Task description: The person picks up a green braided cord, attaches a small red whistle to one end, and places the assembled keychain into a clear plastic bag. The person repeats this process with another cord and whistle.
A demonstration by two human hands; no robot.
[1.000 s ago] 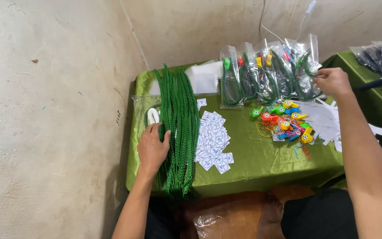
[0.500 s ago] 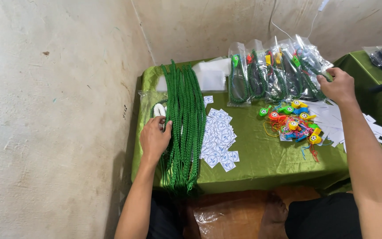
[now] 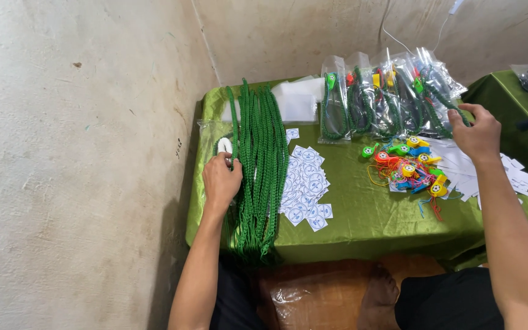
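Now my left hand [image 3: 221,178] is curling its fingers at the left edge of the green cords [image 3: 258,165], pinching a strand, having slid up the bundle since a second ago. My right hand [image 3: 476,131], half open, is touching the clear bags [image 3: 392,91] far right of the cords, no longer hovering. Between them, paper stickers [image 3: 305,186] and coloured whistles [image 3: 407,165] are lying on the green table [image 3: 362,220].
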